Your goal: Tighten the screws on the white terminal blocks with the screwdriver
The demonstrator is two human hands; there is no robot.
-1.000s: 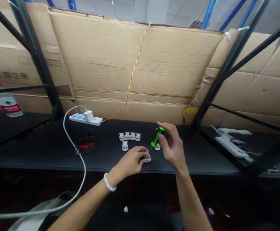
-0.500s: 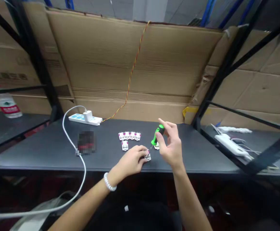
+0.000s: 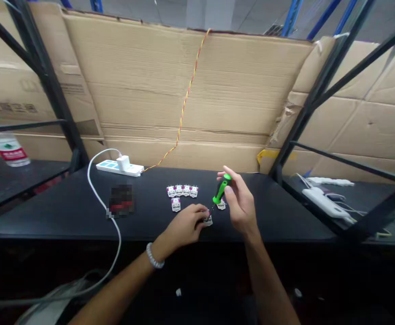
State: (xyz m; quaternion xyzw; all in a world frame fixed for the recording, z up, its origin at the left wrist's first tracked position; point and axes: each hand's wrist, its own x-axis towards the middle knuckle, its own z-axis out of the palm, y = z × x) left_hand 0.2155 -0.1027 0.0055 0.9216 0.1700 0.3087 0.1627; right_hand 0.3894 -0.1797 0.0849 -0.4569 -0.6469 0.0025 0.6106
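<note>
My left hand [image 3: 190, 222], with a white beaded bracelet at the wrist, pinches a small white part with purple bits [image 3: 208, 220] against the tabletop near its front edge. My right hand [image 3: 241, 202] has its thumb and fingers about the green and black handle of a screwdriver [image 3: 221, 189]. The screwdriver leans, its thin shaft pointing down at the pinched part; whether the tip sits in a screw is too small to tell. Just beyond the shaft lies another white part [image 3: 221, 205], partly covered by the screwdriver and my right hand.
Several similar white parts [image 3: 182, 191] stand in a row, with one more [image 3: 176, 205] in front. A power strip [image 3: 119, 168] with a plugged-in charger lies at the back left; its white cable [image 3: 97, 192] drapes over the front edge. A blurred-out dark object [image 3: 121, 201] sits nearby. Black rack posts flank the table [image 3: 143, 225].
My right thumb and fingers have shifted around the screwdriver handle, and the handle has turned a little. My left hand and the part under it stay where they were.
</note>
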